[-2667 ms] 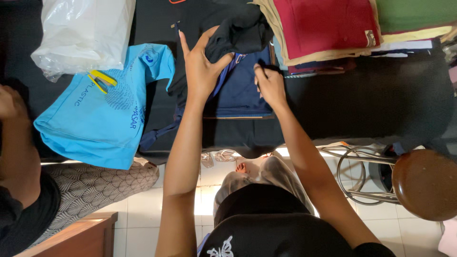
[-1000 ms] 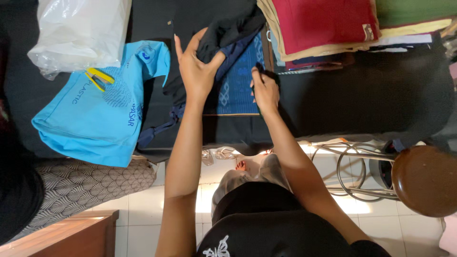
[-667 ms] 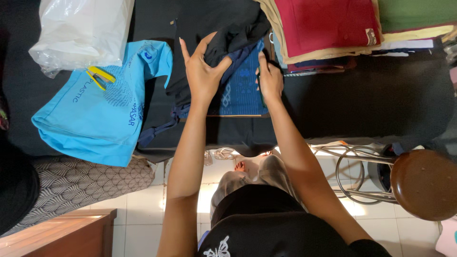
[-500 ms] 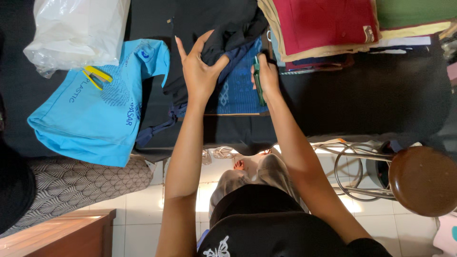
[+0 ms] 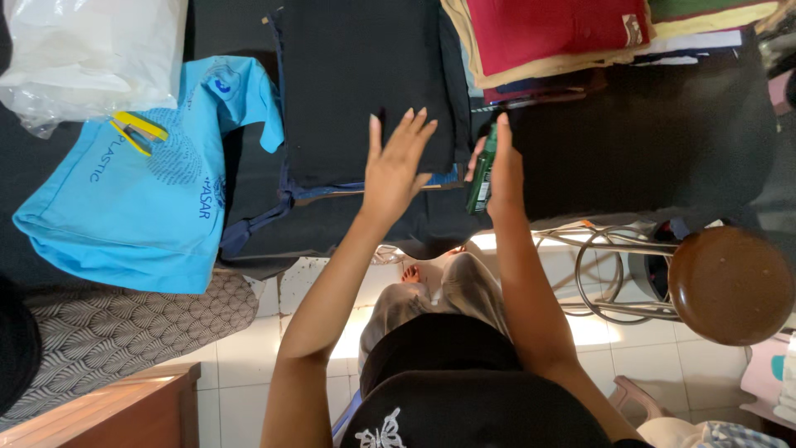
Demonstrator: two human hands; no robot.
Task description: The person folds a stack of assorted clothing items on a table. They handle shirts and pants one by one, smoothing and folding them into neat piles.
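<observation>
Item: black folded cloth [image 5: 365,83], laid flat on dark worktop [image 5: 663,141], beside blue bag [image 5: 141,199].
Left hand [image 5: 396,162]: open, fingers spread above cloth's near edge.
Right hand [image 5: 502,170]: closed around green tool [image 5: 481,170].
Step judged: smoothing. Next: flat, even pressure required.

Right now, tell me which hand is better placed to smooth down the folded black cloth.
Left. The left hand lies open and flat on the folded black cloth; the right hand is beside it, gripping a dark green tool.
</observation>
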